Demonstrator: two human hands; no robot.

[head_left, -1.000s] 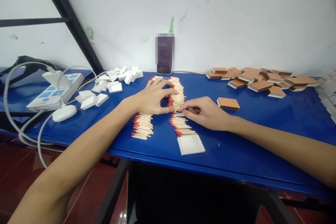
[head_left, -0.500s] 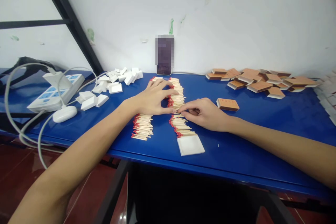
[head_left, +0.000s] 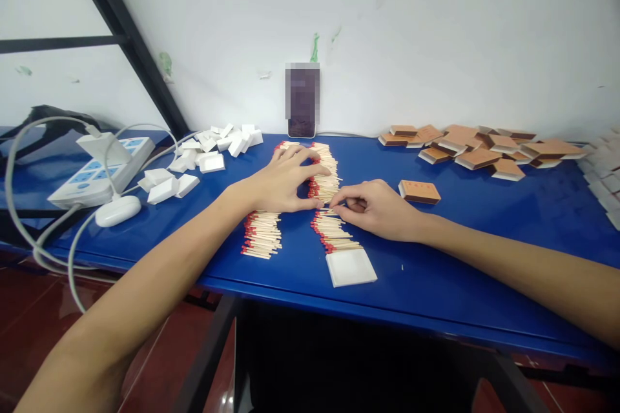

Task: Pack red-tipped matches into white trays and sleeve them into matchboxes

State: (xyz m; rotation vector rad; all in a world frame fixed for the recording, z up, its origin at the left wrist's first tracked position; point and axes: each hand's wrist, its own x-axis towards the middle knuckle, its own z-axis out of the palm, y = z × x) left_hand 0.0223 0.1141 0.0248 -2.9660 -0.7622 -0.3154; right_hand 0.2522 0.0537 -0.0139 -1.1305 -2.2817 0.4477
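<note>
Two rows of red-tipped matches lie on the blue table. My left hand rests between the rows, thumb and forefinger curved round a bunch of matches in the right row. My right hand meets it from the right, its fingertips pinched on matchsticks at the same spot. The left row shows below my left wrist. An empty white matchbox tray sits at the near end of the right row.
A single orange matchbox lies right of my right hand, with a heap of orange matchboxes behind it. White trays are piled at the back left, beside a power strip, cables and a white case. A phone leans on the wall.
Almost nothing has moved. Both hands stay at the right row of matches; my right fingertips have shifted slightly on the sticks.
</note>
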